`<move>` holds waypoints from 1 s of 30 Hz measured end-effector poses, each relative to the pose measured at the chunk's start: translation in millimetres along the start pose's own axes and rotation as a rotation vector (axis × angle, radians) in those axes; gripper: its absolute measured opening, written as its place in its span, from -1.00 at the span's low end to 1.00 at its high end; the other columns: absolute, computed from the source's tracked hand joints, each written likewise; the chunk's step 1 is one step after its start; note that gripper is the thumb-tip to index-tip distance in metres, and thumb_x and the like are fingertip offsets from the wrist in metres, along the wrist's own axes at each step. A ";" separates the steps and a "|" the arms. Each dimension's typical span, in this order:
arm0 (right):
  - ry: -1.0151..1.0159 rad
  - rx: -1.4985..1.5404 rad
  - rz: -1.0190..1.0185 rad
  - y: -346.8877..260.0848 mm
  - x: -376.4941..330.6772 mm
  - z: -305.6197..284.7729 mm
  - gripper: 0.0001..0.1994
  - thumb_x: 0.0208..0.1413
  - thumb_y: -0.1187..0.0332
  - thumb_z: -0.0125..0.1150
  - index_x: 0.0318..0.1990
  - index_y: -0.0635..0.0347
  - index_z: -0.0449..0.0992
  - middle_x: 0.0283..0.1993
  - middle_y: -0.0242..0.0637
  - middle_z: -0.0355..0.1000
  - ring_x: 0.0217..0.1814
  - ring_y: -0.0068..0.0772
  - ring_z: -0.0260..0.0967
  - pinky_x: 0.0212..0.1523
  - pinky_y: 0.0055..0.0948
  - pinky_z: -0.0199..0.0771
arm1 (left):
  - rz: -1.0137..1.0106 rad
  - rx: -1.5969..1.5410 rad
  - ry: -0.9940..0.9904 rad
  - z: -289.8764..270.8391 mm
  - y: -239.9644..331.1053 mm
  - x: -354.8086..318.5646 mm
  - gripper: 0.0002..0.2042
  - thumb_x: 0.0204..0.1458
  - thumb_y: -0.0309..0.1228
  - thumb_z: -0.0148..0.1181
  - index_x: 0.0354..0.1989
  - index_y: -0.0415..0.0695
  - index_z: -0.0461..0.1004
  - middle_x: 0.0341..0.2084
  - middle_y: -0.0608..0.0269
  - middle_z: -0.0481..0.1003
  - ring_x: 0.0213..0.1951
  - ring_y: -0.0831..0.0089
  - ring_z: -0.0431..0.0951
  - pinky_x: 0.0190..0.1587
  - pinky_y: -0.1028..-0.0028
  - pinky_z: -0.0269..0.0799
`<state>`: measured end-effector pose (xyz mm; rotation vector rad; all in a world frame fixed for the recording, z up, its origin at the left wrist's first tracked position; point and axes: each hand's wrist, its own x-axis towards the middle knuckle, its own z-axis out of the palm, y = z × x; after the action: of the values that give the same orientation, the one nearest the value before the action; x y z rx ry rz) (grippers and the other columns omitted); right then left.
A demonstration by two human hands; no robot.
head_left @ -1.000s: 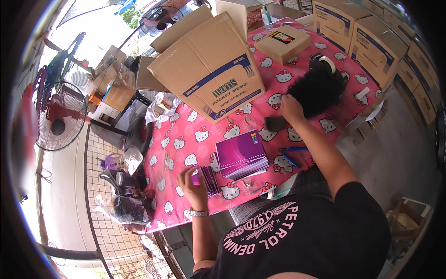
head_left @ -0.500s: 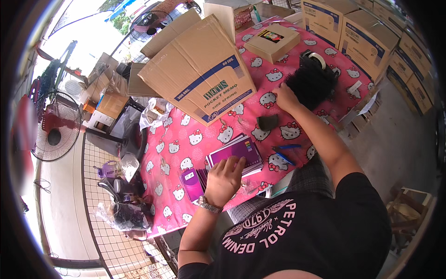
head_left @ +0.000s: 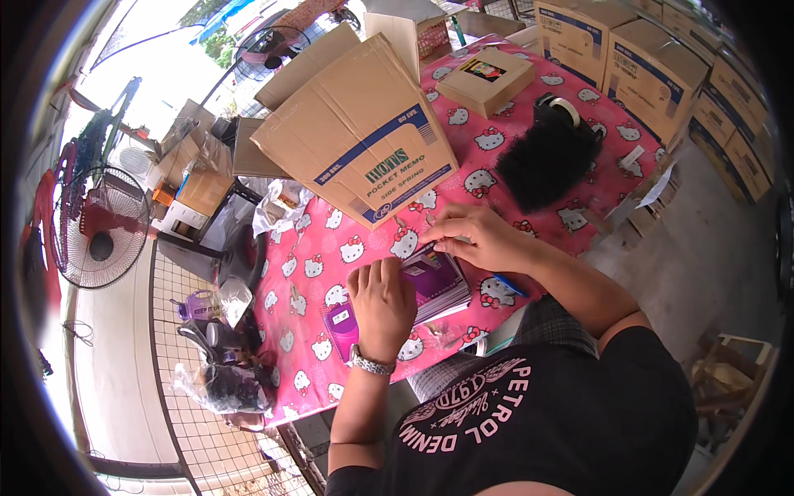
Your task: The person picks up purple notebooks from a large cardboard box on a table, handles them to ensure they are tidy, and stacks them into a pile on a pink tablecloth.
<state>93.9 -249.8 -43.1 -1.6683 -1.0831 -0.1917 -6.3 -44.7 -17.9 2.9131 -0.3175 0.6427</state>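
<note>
A stack of purple pocket notebooks [head_left: 444,289] lies on the pink table in front of me. At its left edge is my left hand [head_left: 383,306], with a watch on the wrist; its fingers are curled, hiding whatever they grip. My right hand [head_left: 473,236] reaches over the stack's far edge, thumb and fingers pinched at the far corner of a top notebook [head_left: 420,263], which looks slightly raised. More purple notebooks [head_left: 341,326] lie left of my left hand, partly covered by it. A blue-handled tool [head_left: 509,284] shows in part beside my right forearm.
A large open cardboard carton [head_left: 364,140] stands beyond the stack. Farther right are a flat brown box [head_left: 485,80], a black fuzzy bundle [head_left: 550,165] and a tape dispenser [head_left: 564,109]. Cartons [head_left: 649,78] are piled at the far right. A fan [head_left: 101,240] stands at left.
My right hand has come from the black bundle back to the notebook stack. My left hand has moved from the stack's top to its left edge, fingers curled. The dark block is now out of sight.
</note>
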 end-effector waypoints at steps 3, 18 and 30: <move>0.039 0.044 0.016 -2.2 -2.0 6.2 -0.78 0.10 0.60 0.23 -0.10 0.20 0.59 -0.17 -0.23 0.41 -0.16 -0.24 0.47 -0.18 -0.35 0.52 | -0.110 0.053 0.104 14.3 10.9 2.8 -0.69 0.02 -0.16 0.29 -0.25 -0.13 0.44 -0.37 0.19 0.50 -0.16 0.17 0.50 0.26 -0.08 0.09; -0.315 0.126 0.277 -25.6 24.7 -7.3 -0.80 0.22 0.39 0.16 -0.08 0.25 0.59 -0.16 -0.09 0.49 0.00 -0.10 0.46 -0.08 -0.22 0.46 | -0.108 0.049 0.290 36.8 18.8 7.1 -0.76 -0.03 -0.26 0.33 -0.41 -0.16 0.44 -0.48 0.15 0.47 -0.26 0.12 0.49 0.24 0.03 0.19; -0.339 -0.286 0.012 -39.3 20.5 -8.8 -0.71 0.22 0.38 0.14 0.03 0.27 0.30 -0.05 0.10 0.38 -0.17 0.15 0.51 -0.23 -0.08 0.51 | 0.038 -0.008 0.023 4.4 16.3 2.3 -0.69 0.10 -0.39 0.22 -0.01 -0.15 0.37 -0.24 0.18 0.50 -0.11 0.14 0.48 0.27 0.00 0.15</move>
<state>80.3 -245.9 -0.2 -2.0132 -1.3451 -0.0574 -6.3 -61.6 -19.3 2.8967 -0.3720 0.6782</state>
